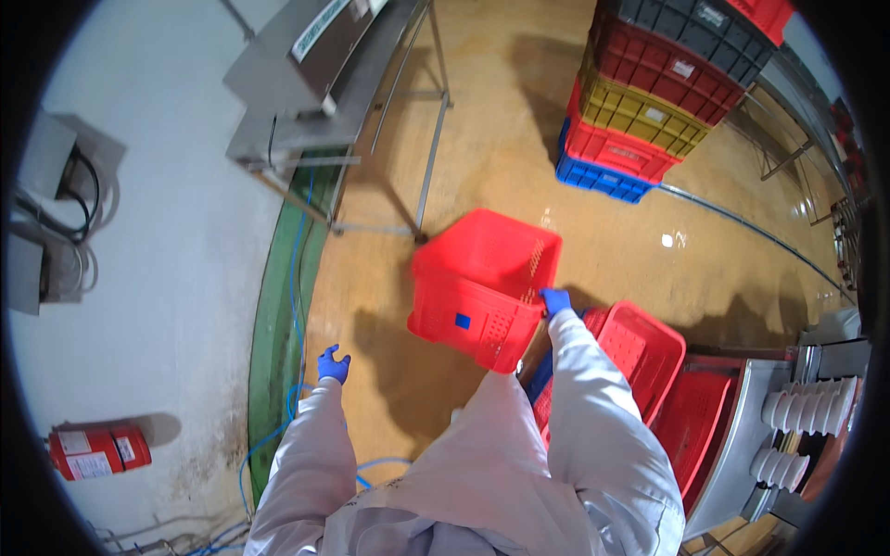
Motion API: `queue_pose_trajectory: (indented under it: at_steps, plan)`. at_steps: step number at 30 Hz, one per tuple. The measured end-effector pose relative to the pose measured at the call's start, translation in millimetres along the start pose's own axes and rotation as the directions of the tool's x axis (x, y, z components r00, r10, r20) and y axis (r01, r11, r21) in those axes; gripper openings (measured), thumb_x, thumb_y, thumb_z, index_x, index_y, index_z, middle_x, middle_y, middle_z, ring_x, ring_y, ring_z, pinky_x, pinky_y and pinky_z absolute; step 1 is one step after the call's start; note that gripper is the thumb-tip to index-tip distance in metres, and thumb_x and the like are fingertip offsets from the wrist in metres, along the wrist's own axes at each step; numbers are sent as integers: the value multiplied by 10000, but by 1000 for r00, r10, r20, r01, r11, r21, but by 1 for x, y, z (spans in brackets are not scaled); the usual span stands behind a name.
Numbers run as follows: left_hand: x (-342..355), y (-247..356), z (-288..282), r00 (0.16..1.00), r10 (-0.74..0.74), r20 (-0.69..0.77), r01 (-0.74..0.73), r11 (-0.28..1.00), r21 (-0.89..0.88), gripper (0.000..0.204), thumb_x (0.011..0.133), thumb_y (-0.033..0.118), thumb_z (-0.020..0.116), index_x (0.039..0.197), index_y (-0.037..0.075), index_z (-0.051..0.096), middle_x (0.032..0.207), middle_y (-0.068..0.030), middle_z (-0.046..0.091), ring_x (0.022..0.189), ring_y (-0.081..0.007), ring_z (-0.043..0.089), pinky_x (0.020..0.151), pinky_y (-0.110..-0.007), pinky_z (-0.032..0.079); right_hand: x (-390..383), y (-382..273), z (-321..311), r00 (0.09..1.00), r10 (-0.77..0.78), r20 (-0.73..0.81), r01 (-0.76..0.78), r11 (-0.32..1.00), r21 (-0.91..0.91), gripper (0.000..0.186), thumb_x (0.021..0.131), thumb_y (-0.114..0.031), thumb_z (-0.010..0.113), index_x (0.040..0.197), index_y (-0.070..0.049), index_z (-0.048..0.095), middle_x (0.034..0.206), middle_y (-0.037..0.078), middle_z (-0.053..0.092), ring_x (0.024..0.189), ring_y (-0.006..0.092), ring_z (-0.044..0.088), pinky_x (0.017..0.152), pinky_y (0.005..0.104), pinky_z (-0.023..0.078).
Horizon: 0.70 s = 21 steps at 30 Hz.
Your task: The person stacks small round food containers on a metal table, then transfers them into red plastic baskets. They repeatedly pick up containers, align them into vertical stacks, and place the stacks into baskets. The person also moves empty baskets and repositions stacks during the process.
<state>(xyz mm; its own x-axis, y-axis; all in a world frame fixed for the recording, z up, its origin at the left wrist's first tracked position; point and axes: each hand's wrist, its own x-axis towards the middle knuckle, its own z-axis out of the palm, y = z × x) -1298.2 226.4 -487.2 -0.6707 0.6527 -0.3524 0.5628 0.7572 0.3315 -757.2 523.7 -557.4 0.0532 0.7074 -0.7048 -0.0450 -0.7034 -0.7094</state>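
A red plastic crate (445,306) with a small blue patch on its near side hangs tilted in front of my legs, its inside bare. My right hand (555,301), in a blue glove, grips the crate at its right rim; the fingertips are partly hidden behind the edge. Off to the left, my left hand (334,364), also gloved in blue, is apart from the crate with its fingers spread and nothing in them. Beside my right forearm, another red crate (654,347) sits on a stack, partly covered by my sleeve.
A tall stack of coloured crates (640,102) stands at the far right. A steel table (362,102) is at the upper left, beside the white wall. A blue hose (298,278) runs along the green floor edge. At lower right is a steel rack with white dishes (807,408); a red extinguisher (100,450) hangs left.
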Motion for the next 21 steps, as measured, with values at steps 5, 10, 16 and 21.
queue_pose_trajectory:
  at_steps: [5, 10, 16, 21]
  plan:
    - [105, 138, 10, 971, 236, 42, -222, 952, -212, 455, 764, 242, 763, 1168, 132, 585, 1135, -201, 545, 968, -312, 591, 878, -367, 481, 102, 15, -75, 983, 174, 56, -175, 801, 573, 265, 798, -157, 551, 1028, -25, 555, 971, 172, 620, 881, 367, 629, 731, 585, 523]
    - [176, 269, 20, 905, 328, 271, -288, 941, -177, 361, 822, 184, 715, 1147, 86, 590, 942, -87, 624, 850, -174, 586, 815, -325, 491, 188, 20, -118, 958, 225, 177, -228, 229, 946, 344, 840, -122, 456, 1158, 7, 476, 1183, 220, 568, 1096, 411, 559, 924, 617, 453]
    - [222, 553, 41, 772, 541, 333, -412, 825, -386, 276, 911, 181, 611, 1158, 60, 586, 1008, -9, 611, 889, -105, 543, 819, -292, 472, 232, 1, -195, 957, 104, -272, 177, 537, 825, 420, 866, -260, 553, 1226, -43, 548, 1238, 141, 584, 1179, 295, 528, 985, 452, 442]
    - [261, 800, 63, 729, 507, 461, -163, 782, -601, 468, 903, 451, 550, 1278, 173, 526, 1203, 7, 582, 1121, -143, 507, 927, -359, 386, 219, -39, -264, 716, -475, -511, 228, 851, -473, 565, 795, -295, 720, 1239, -18, 506, 1157, 143, 604, 1104, 266, 574, 923, 393, 470]
